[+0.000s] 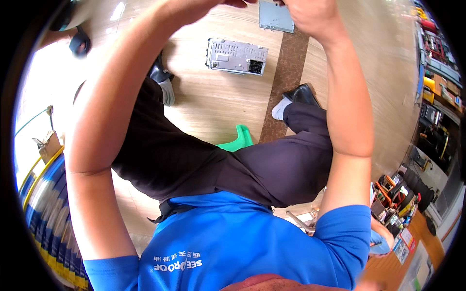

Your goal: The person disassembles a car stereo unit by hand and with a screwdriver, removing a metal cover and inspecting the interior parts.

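At the top edge, my left hand (201, 6) is mostly cut off; a few fingertips show, and whether they hold anything is hidden. Across from it, my right hand (310, 15) is beside a flat grey-blue metal plate (275, 19). Its fingers run out of the picture, so I cannot tell whether it grips the plate. Below both hands, a silver metal box (237, 54) with slotted vents and a black socket, like a car stereo unit, lies on the floor between my feet.
A green plastic piece (239, 139) shows between my thighs. My black shoe (303, 93) stands right of the box. Another person's foot (80, 42) is at the upper left. Blue and yellow racking (48, 228) lines the left; tools (395, 199) crowd a wooden bench (420, 228) at right.
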The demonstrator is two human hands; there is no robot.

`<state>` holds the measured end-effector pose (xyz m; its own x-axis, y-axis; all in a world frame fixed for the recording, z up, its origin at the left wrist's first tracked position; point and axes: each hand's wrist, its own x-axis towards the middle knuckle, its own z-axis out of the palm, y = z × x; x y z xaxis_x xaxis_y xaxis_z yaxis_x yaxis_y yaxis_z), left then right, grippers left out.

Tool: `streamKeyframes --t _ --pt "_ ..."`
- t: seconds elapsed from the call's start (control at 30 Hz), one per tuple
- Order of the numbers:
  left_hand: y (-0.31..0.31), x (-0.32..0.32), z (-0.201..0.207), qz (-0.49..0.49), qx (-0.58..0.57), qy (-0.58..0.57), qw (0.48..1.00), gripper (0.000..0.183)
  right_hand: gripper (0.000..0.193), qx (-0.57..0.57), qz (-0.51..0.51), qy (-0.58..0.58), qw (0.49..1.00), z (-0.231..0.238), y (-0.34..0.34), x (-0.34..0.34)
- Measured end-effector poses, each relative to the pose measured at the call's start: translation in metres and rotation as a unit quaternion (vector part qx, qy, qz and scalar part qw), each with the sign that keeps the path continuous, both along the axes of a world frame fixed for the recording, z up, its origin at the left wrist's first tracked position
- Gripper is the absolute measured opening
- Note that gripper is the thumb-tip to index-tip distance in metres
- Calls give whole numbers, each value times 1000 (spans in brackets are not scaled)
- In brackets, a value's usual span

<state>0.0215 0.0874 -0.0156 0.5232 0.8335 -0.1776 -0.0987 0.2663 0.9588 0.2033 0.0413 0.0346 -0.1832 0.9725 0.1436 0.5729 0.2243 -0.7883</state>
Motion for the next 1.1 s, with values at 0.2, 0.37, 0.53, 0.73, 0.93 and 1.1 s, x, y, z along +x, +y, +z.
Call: streamKeyframes --t 0.2,0.37,0.53,0.73,0.93,1.1 --pt "-52 0 18 -102 -32 -57 993 31 5 -18 -9 -6 1000 28 -66 -1" --pt "-69 4 29 -132 -18 -7 991 33 5 1 -55 5 998 7 -92 5" --pt "-70 7 16 -149 -66 4 987 31 5 99 -44 -23 994 -8 -95 6" --pt "-64 13 2 -193 -116 -92 970 26 7 100 -25 8 995 -16 -87 19" --pt "-63 33 2 -130 -138 -61 980 27 5 224 -4 -95 970 -21 -76 34" --pt "-56 33 -3 -138 -95 -26 985 28 5 192 -29 -110 975 -24 -77 30"
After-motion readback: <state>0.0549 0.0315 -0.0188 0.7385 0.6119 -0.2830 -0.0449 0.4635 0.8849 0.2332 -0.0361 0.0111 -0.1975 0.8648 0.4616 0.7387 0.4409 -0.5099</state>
